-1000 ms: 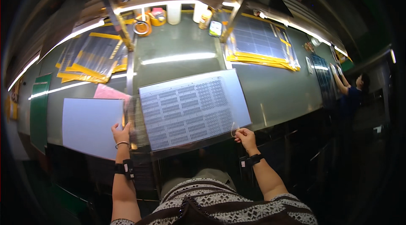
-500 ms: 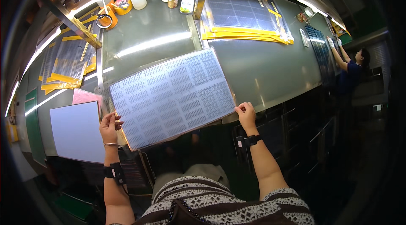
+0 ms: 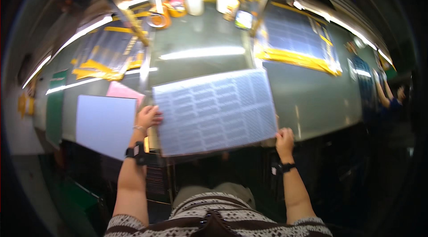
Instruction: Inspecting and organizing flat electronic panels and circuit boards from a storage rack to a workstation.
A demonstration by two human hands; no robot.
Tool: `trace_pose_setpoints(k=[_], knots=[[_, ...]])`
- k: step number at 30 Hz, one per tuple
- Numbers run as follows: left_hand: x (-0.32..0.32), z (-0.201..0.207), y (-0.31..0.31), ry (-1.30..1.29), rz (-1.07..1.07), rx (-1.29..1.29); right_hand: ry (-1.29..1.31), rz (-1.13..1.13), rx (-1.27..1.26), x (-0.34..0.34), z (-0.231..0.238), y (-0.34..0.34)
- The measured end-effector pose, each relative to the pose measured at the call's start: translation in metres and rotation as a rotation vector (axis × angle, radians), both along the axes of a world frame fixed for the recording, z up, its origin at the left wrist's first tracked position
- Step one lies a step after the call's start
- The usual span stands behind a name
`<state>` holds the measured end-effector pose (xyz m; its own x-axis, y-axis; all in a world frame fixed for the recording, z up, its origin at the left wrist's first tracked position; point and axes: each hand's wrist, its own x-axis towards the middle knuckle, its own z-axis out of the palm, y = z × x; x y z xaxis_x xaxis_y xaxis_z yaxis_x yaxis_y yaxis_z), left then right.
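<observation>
A large, thin grey-blue sheet (image 3: 214, 112) with rows of small dark patterns spans the space between my hands, over the bench's front edge. Its surface is smeared by motion. At its left edge, my left hand (image 3: 148, 117) grips the sheet with fingers bent over the border. My right hand (image 3: 285, 141) pinches the lower right corner, fingers closed. To the left of my left hand lies a plain pale rectangular board (image 3: 106, 123), with a pink sheet (image 3: 127, 92) partly under it.
Yellow-edged patterned sheets lie in stacks at the back left (image 3: 107, 52) and right (image 3: 296, 36). Orange tape rolls (image 3: 160, 19) and white containers (image 3: 194, 3) stand at the back. Metal posts (image 3: 263, 7) rise from the bench. A co-worker's arms (image 3: 381, 90) show far right.
The view has swung, shifting the whole scene rightward. The patterned sheet now sits more level, its right side lower relative to the left. Both hands have stayed on it.
</observation>
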<state>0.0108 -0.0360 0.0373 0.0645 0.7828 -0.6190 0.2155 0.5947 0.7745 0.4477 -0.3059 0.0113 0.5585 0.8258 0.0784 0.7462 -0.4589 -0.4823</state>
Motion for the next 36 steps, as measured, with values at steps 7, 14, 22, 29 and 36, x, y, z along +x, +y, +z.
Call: trace_pose_setpoints(k=[7,14,22,29,36], knots=[[0.015,-0.064,0.036,0.771,-0.041,0.598,0.084,0.009,0.002,0.002,-0.009,-0.009],[0.018,-0.054,0.036,1.019,-0.298,0.597,0.106,0.022,0.006,-0.001,-0.007,-0.003],[0.027,-0.051,0.046,1.155,-0.447,0.547,0.104,0.034,0.012,0.003,-0.002,-0.003],[0.008,-0.057,0.028,1.369,-0.386,0.96,-0.35,0.324,-0.066,-0.005,0.02,0.072],[0.025,-0.053,0.026,1.347,-0.452,0.999,-0.514,0.401,-0.014,0.038,-0.009,0.194]])
